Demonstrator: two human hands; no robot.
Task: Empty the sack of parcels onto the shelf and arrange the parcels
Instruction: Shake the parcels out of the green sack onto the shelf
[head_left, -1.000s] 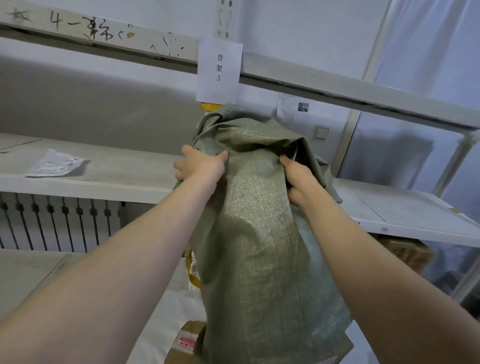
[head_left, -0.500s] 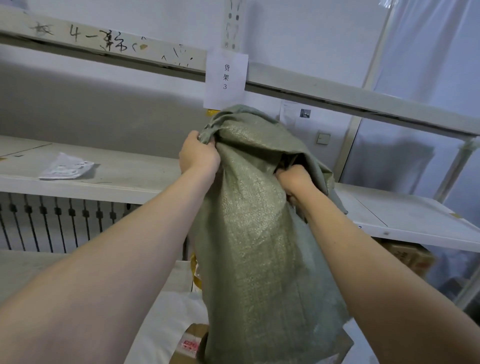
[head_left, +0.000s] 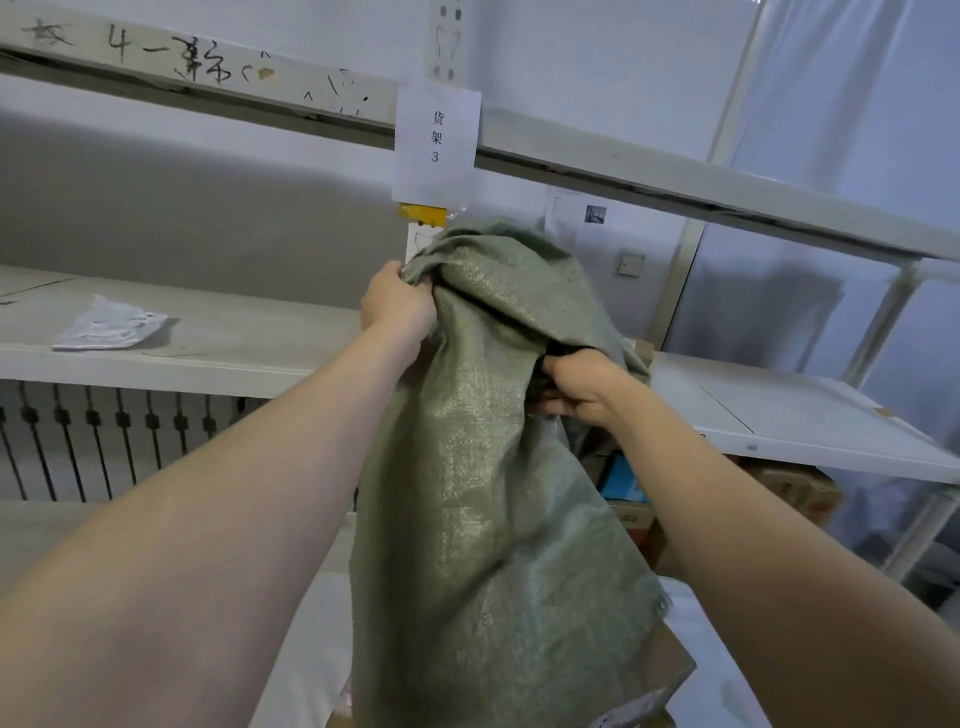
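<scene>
A green woven sack (head_left: 483, 493) hangs in front of me, its upper end bunched up at shelf height. My left hand (head_left: 397, 304) grips the sack's top left fold. My right hand (head_left: 582, 387) grips a fold on its right side, lower down, fingers curled into the cloth. The white shelf (head_left: 249, 358) runs behind the sack. One white plastic parcel (head_left: 106, 325) lies on the shelf at the left. Below the sack's hem the corners of brown cardboard parcels (head_left: 675, 670) show; what is inside the sack is hidden.
An upper shelf beam (head_left: 623, 166) crosses overhead with a paper label (head_left: 435, 140) taped to it. The shelf section at the right (head_left: 789, 415) is bare; cardboard boxes (head_left: 795, 488) and a blue box sit under it. A radiator grille (head_left: 104, 441) fills the lower left.
Both hands have raised the sack's top and shifted their grip. The left hand went up to the top fold; the right hand now clutches the cloth lower on the right.
</scene>
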